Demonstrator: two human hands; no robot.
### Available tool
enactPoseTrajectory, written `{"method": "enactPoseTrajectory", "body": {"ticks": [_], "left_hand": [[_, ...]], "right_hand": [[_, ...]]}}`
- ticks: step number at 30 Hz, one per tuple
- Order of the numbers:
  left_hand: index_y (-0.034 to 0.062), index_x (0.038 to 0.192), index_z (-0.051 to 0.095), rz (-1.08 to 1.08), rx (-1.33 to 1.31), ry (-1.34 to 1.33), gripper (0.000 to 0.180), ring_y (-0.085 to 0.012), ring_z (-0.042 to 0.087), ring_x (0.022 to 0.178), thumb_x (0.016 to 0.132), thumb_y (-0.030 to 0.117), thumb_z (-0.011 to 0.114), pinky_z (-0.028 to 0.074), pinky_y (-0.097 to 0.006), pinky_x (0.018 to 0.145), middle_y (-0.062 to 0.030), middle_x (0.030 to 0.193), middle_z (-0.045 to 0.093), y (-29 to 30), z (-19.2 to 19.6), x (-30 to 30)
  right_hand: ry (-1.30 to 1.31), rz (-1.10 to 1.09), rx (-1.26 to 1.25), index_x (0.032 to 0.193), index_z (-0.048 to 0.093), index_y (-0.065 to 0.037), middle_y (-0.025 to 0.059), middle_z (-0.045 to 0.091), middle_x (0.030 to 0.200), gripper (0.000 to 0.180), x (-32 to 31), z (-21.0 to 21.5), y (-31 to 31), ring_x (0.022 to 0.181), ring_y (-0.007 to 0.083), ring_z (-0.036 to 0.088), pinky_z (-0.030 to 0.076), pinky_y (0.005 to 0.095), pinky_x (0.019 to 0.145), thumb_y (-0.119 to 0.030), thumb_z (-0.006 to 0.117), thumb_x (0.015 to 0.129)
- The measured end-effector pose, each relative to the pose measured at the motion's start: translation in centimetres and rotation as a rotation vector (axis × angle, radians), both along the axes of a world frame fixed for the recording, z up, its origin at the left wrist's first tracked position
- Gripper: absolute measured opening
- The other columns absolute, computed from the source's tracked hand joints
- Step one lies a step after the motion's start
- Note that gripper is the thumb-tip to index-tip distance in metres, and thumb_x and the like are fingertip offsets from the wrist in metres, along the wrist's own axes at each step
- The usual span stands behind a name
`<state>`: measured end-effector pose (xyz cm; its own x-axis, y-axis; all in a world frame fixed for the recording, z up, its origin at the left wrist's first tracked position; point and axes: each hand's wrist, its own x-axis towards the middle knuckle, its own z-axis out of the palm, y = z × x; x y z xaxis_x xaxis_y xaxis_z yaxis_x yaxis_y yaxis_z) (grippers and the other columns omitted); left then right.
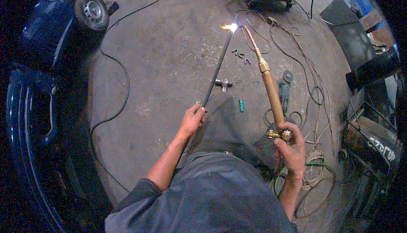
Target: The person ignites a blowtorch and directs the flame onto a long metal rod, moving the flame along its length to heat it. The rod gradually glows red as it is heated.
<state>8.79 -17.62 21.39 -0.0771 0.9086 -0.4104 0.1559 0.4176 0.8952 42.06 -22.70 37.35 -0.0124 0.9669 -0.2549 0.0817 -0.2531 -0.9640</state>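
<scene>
Forward from the fingers of the left hand (193, 121), which pinch it against the thumb, a long dark rod (218, 68) slants away to a bright flame (232, 26) at its far end. The right hand (291, 148) curls its fingers and thumb round the valve end of a brass torch (271, 94), whose bent tip, well ahead of those fingers, sits just beside the flame. Between both hands' fingers, farther forward, a green lighter (241, 105) lies on the floor (157, 76)
</scene>
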Motion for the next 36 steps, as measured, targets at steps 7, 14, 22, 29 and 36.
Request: {"method": "enactPoseTrajectory", "body": {"ticks": [7,14,22,29,36], "left_hand": [[0.0009,0.098,0.065,-0.009,0.010,0.052,0.031,-0.0116,0.052,0.063,0.100,0.029,0.053,0.043,-0.030,0.059,-0.0013,0.070,0.056,0.0,0.0,0.0],[0.0014,0.098,0.065,-0.005,0.010,0.043,0.030,-0.0117,0.052,0.063,0.100,0.029,0.052,0.043,-0.031,0.059,-0.0013,0.070,0.056,0.0,0.3,0.1],[0.0020,0.095,0.064,0.005,0.020,0.033,0.030,-0.0118,0.052,0.062,0.100,0.029,0.053,0.043,-0.031,0.058,-0.0010,0.069,0.056,-0.1,0.7,0.3],[0.0072,0.112,0.064,-0.062,0.030,0.081,0.030,-0.0095,0.053,0.059,0.101,0.033,0.056,0.044,-0.026,0.052,0.0008,0.075,0.059,-0.1,-2.0,-0.7],[0.0052,0.115,0.064,-0.027,0.007,0.041,0.033,-0.0102,0.054,0.061,0.101,0.034,0.057,0.045,-0.028,0.053,-0.0001,0.077,0.061,0.0,-1.5,-0.3]], "right_hand": [[-0.010,-0.009,0.008,0.120,0.060,-0.010,-0.0017,0.060,0.086,0.039,-0.1,-0.2,-0.1,0.056,0.0037,0.050,0.039,0.0209,0.046,-0.001,0.072,0.085],[0.021,-0.009,0.005,0.120,0.060,-0.009,-0.0015,0.062,0.088,0.038,-0.1,-0.1,0.0,0.058,0.0031,0.048,0.038,0.0202,0.047,-0.001,0.071,0.085],[0.021,-0.018,0.001,0.120,0.059,-0.009,-0.0012,0.062,0.090,0.038,-0.1,-0.3,-0.1,0.057,0.0032,0.048,0.038,0.0205,0.047,-0.003,0.072,0.085],[-0.004,-0.002,0.000,0.120,0.060,-0.010,-0.0010,0.061,0.088,0.038,-0.1,-0.1,0.0,0.057,0.0035,0.049,0.038,0.0207,0.047,-0.003,0.072,0.085],[-0.007,-0.005,0.002,0.121,0.060,-0.010,-0.0016,0.060,0.084,0.038,-0.1,0.1,-0.1,0.056,0.0038,0.049,0.038,0.0214,0.046,-0.003,0.072,0.085]]}}
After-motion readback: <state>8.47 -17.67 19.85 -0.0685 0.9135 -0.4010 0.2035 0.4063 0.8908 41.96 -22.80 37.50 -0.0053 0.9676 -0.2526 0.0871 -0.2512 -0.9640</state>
